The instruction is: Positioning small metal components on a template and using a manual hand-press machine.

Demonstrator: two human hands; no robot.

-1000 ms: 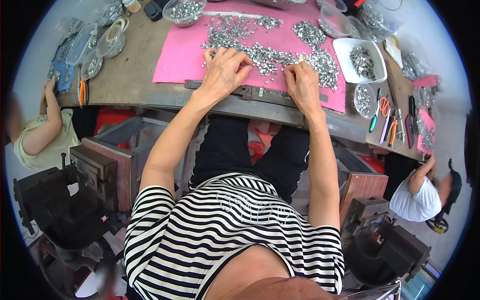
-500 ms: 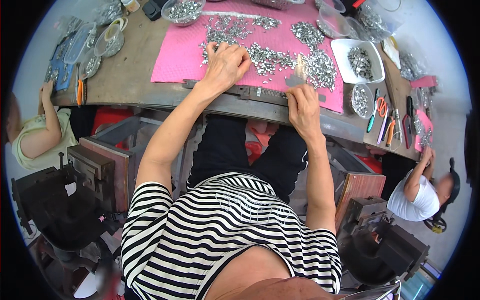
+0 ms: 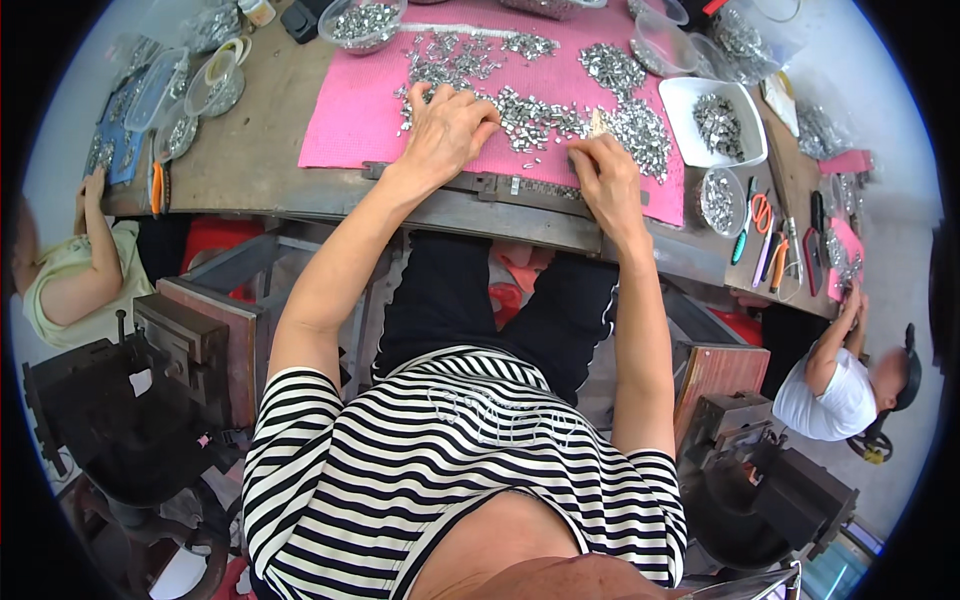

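While left hand (image 3: 447, 132) curls over metal pieces (image 3: 540, 120) | right hand (image 3: 612, 180) near them | grip, both: together or apart, can't tell

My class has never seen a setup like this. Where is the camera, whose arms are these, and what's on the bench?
No robot here: these are one person's bare left hand and right hand. A wide fisheye camera worn on that person's head looks down, which is why straight edges bend toward the rim.

On the bench lies a pink mat scattered with small silvery metal pieces. To the right are a white tray and a clear tub, both holding more pieces.

Both hands are close to the pieces on the mat, but whether either one holds a piece can't be made out.
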